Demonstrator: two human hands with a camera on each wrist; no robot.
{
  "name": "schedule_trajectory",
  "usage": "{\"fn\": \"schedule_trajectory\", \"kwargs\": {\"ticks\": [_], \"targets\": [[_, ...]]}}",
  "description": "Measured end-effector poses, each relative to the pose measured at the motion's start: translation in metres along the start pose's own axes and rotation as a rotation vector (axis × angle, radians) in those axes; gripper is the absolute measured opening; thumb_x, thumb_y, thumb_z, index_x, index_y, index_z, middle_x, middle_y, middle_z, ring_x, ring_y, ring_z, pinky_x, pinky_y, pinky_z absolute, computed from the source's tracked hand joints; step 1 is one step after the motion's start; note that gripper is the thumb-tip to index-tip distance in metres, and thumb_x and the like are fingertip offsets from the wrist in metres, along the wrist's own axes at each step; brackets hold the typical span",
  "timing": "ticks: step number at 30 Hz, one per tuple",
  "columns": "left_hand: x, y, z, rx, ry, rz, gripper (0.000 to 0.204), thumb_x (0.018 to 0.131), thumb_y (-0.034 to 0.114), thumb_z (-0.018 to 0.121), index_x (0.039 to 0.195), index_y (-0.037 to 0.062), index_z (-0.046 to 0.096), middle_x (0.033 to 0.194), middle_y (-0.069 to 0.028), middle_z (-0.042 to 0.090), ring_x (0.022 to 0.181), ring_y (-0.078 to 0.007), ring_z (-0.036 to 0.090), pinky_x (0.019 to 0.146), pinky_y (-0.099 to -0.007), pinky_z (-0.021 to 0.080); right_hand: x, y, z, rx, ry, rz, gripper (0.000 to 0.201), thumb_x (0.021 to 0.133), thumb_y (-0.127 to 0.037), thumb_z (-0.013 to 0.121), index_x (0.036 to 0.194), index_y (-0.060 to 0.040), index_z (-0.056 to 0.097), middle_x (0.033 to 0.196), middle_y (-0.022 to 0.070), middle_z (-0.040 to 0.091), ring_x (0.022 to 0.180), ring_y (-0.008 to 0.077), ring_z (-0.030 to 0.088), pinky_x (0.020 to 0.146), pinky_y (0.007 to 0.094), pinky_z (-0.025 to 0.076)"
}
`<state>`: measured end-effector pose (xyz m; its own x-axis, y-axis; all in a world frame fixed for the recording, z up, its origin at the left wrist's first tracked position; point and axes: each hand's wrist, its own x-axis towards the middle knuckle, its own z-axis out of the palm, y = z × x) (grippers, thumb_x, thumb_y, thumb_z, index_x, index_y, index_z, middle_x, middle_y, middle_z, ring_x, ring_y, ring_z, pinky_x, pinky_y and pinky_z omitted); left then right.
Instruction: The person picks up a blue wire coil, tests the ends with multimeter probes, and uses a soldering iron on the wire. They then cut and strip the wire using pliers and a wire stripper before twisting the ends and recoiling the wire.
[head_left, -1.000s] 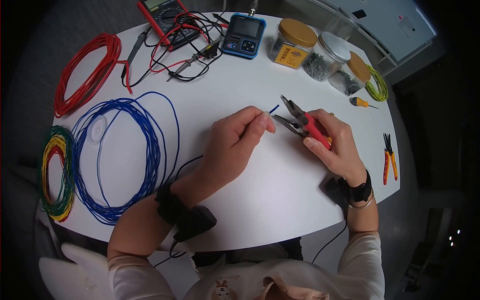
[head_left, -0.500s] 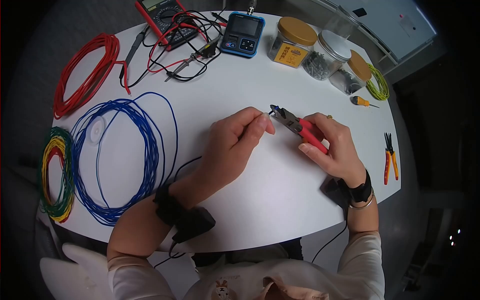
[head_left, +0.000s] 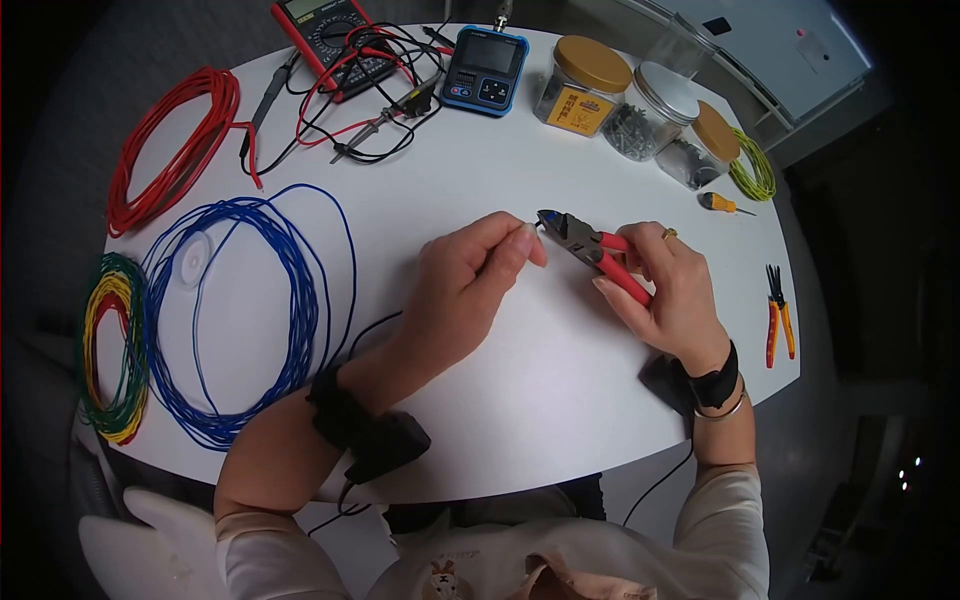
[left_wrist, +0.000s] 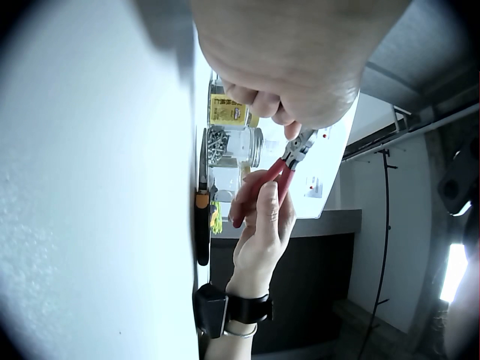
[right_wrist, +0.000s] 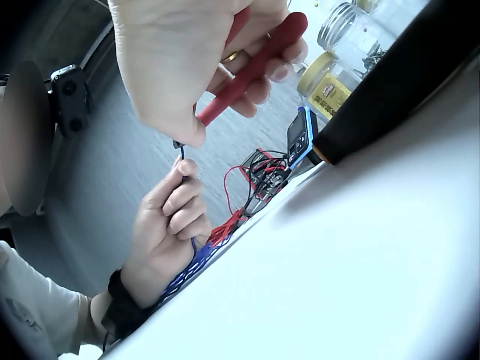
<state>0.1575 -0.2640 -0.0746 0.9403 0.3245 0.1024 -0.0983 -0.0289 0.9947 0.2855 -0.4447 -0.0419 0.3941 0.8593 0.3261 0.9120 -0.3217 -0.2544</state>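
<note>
My left hand (head_left: 465, 285) pinches the end of a blue wire (right_wrist: 182, 152) between thumb and forefinger, over the middle of the table. The wire runs back past the wrist toward a big coil of blue wire (head_left: 303, 325). In my right hand (head_left: 682, 290) I grip diagonal cutters (head_left: 578, 238) by their red handles (head_left: 625, 280). Their jaws stand at the short wire end, just beyond the left fingertips. From the left wrist view, the cutters' head is partly covered by the left hand (left_wrist: 289, 67); the right wrist view shows the wire rising from the left fingers into the jaws.
Red wire (head_left: 180, 150) and multicoloured wire (head_left: 90, 390) coils lie on the left. A multimeter (head_left: 335, 40), tangled leads and a blue tester (head_left: 487, 70) stand at the back. Jars (head_left: 585, 85), a screwdriver (head_left: 718, 202) and orange-handled pliers (head_left: 773, 335) are at right.
The cutters have turned and moved left, from standing wide apart beside the wire to having their jaws over its end. The right fingers have closed the handles further. The left hand stays nearly still.
</note>
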Motion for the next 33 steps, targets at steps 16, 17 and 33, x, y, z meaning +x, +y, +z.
{"fn": "schedule_trajectory", "kwargs": {"ticks": [16,17,33], "targets": [[0.0,0.0,0.0,-0.02,-0.014,-0.009,0.026,0.096,0.02,0.045,0.08,0.0032,0.059,0.052,0.0049,0.035,0.049,-0.0026,0.029,0.046,-0.0208,0.025,-0.001,0.004,-0.001,0.185,-0.093,0.045,0.035,0.077,-0.032,0.068,0.091,-0.0025,0.058,0.063,0.0106,0.052,0.053,0.026,0.05,0.051,0.0324,0.04],[0.0,0.0,0.001,-0.017,-0.019,0.005,0.027,0.096,0.021,0.044,0.081,0.0031,0.058,0.052,0.0061,0.033,0.048,-0.0017,0.027,0.045,-0.0199,0.023,0.0,0.004,-0.001,0.235,-0.142,0.067,0.034,0.077,-0.032,0.068,0.091,-0.0023,0.057,0.063,0.0112,0.052,0.053,0.0265,0.05,0.052,0.0326,0.04],[0.0,-0.007,0.002,0.195,0.107,0.182,0.022,0.094,0.015,0.048,0.095,-0.0013,0.062,0.061,0.0024,0.054,0.048,0.0004,0.03,0.045,-0.0161,0.025,0.0,0.002,-0.001,0.194,-0.116,0.083,0.037,0.075,-0.03,0.07,0.094,-0.0011,0.058,0.063,0.0099,0.052,0.056,0.0238,0.051,0.053,0.0318,0.041]]}}
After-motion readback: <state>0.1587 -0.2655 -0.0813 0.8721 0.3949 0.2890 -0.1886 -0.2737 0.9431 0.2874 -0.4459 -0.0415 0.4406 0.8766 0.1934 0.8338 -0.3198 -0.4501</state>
